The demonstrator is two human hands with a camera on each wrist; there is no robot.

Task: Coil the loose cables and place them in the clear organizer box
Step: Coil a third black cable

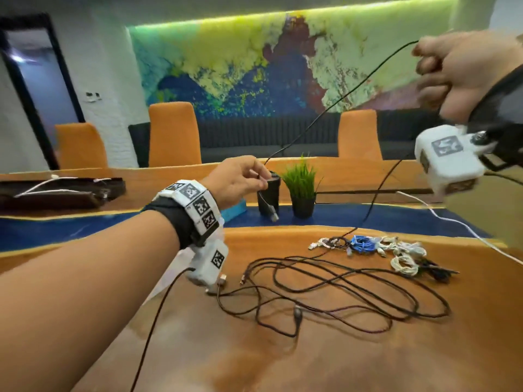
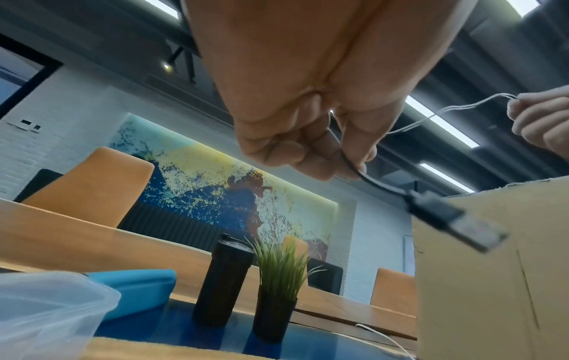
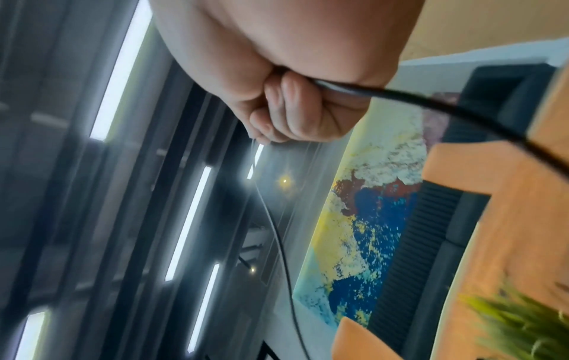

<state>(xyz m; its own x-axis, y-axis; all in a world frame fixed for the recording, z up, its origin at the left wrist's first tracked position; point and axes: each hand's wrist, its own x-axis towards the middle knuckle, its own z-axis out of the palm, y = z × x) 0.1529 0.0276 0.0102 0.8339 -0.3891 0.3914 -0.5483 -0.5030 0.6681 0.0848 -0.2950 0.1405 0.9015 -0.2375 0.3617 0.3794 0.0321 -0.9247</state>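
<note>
My left hand [image 1: 259, 176] pinches a thin black cable [image 1: 339, 100] just behind its USB plug [image 1: 273, 215], which dangles in front of a black tumbler. In the left wrist view the plug [image 2: 455, 221] hangs below the pinching left hand [image 2: 338, 165]. My right hand [image 1: 424, 66] is raised high at the upper right, fist closed round the same cable [image 3: 431, 102]. The cable runs taut between the hands, then drops to the table. More loose black cable [image 1: 339, 292] sprawls on the wooden table. The clear organizer box [image 2: 46, 311] shows at lower left in the left wrist view.
A heap of small coiled white and blue cables [image 1: 368, 246] lies at the right of the table. The black tumbler [image 1: 268, 199] and a potted grass plant [image 1: 301, 190] stand behind. A cardboard box [image 2: 492, 280] is at the right, with orange chairs [image 1: 174, 134] beyond.
</note>
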